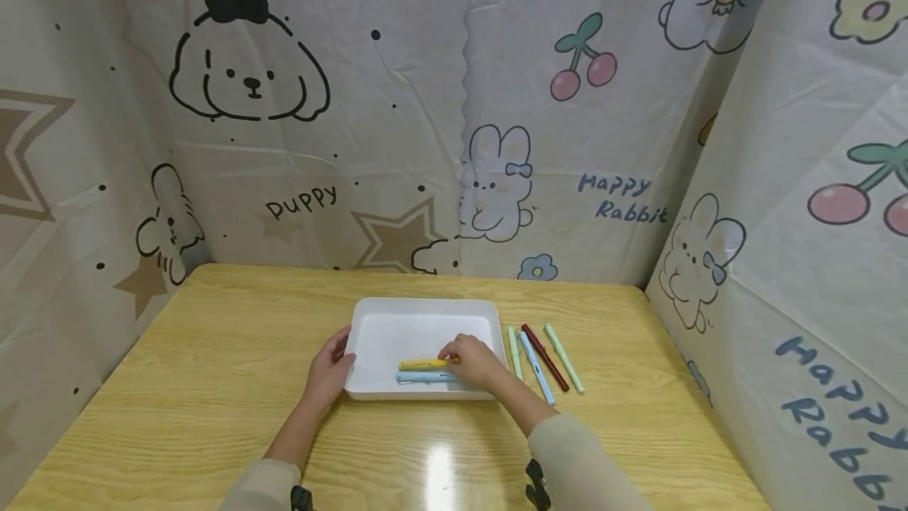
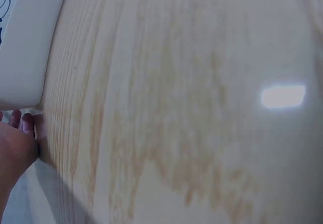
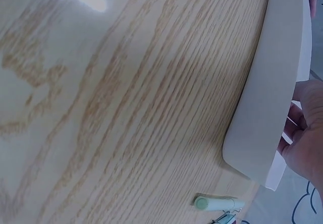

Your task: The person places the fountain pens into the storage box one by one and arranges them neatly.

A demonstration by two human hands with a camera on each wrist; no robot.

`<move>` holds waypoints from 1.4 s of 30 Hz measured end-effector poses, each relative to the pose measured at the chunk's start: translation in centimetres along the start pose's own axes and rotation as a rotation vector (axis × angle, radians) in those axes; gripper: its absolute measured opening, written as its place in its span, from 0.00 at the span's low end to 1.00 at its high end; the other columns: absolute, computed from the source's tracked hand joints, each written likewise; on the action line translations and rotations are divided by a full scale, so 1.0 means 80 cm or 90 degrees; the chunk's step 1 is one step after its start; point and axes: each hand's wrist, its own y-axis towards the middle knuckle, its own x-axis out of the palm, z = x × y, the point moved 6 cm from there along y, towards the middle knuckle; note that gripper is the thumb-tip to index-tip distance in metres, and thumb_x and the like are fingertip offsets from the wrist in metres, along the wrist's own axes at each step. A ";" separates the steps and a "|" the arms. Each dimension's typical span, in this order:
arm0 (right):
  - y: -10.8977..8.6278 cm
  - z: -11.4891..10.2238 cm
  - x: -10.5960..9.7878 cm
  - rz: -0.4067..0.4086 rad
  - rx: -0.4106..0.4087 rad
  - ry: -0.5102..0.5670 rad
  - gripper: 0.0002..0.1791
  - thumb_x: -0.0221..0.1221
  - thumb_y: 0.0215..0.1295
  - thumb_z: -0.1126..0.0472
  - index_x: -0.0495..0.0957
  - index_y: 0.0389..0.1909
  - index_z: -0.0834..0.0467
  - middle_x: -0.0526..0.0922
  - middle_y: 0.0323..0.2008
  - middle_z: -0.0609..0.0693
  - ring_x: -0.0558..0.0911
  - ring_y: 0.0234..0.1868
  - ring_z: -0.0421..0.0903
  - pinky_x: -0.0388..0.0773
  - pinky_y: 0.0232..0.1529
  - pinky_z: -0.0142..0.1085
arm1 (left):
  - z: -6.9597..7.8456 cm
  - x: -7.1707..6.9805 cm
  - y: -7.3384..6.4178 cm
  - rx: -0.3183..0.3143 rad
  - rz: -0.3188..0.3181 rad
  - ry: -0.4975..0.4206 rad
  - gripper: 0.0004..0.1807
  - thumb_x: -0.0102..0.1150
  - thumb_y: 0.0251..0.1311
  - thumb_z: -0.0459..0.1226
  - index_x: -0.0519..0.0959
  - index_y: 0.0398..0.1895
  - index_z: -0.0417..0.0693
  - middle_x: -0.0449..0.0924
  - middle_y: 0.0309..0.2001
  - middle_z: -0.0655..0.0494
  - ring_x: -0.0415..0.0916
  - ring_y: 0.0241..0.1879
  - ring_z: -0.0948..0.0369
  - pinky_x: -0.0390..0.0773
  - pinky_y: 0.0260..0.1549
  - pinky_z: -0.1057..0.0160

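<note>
A white rectangular tray lies on the wooden table. My left hand holds its left side, thumb at the rim and fingers along the outer wall; the left wrist view catches only part of this hand by the tray's corner. Inside the tray, my right hand pinches the right end of a yellow pen. Just in front of it, a light blue pen lies along the near wall, its right end hidden by the hand. The tray wall hides both pens in the right wrist view.
Right of the tray lie several loose pens: a pale green pen, a light blue pen, a dark red pen and another pale green pen. A printed cloth hangs behind the table and along both sides.
</note>
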 end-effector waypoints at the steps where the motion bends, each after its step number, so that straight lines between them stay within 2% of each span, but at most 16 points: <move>1: 0.000 0.000 0.000 -0.001 0.001 0.000 0.11 0.55 0.61 0.68 0.83 0.40 0.59 0.79 0.32 0.50 0.75 0.34 0.43 0.74 0.35 0.34 | 0.000 0.000 -0.001 0.000 -0.001 -0.001 0.27 0.42 0.66 0.29 0.58 0.69 0.45 0.60 0.67 0.40 0.60 0.65 0.46 0.63 0.63 0.47; 13: -0.001 0.000 0.003 -0.007 0.000 0.007 0.10 0.56 0.61 0.68 0.83 0.40 0.59 0.80 0.34 0.51 0.77 0.36 0.45 0.76 0.38 0.35 | -0.001 0.000 0.000 -0.004 0.005 -0.003 0.27 0.42 0.66 0.29 0.58 0.69 0.44 0.60 0.67 0.40 0.59 0.65 0.46 0.62 0.63 0.47; 28: -0.001 0.006 0.008 -0.022 0.019 0.047 0.11 0.55 0.60 0.69 0.83 0.40 0.60 0.80 0.34 0.51 0.77 0.37 0.44 0.77 0.40 0.37 | -0.001 0.001 0.000 -0.006 -0.001 0.000 0.27 0.42 0.66 0.30 0.58 0.69 0.45 0.60 0.67 0.40 0.59 0.66 0.46 0.62 0.63 0.47; 36: -0.003 0.008 0.005 -0.021 0.040 0.056 0.11 0.54 0.61 0.66 0.84 0.40 0.58 0.79 0.33 0.49 0.75 0.35 0.42 0.75 0.37 0.35 | -0.001 0.001 0.001 -0.005 0.000 0.000 0.27 0.42 0.66 0.30 0.58 0.69 0.46 0.60 0.67 0.40 0.59 0.65 0.46 0.62 0.63 0.47; 42: -0.005 0.013 -0.004 -0.005 0.070 0.075 0.12 0.55 0.60 0.63 0.83 0.41 0.58 0.79 0.35 0.50 0.76 0.37 0.44 0.75 0.39 0.37 | -0.001 0.001 0.001 -0.006 0.004 -0.003 0.27 0.42 0.66 0.29 0.58 0.69 0.45 0.60 0.67 0.40 0.59 0.65 0.46 0.62 0.64 0.47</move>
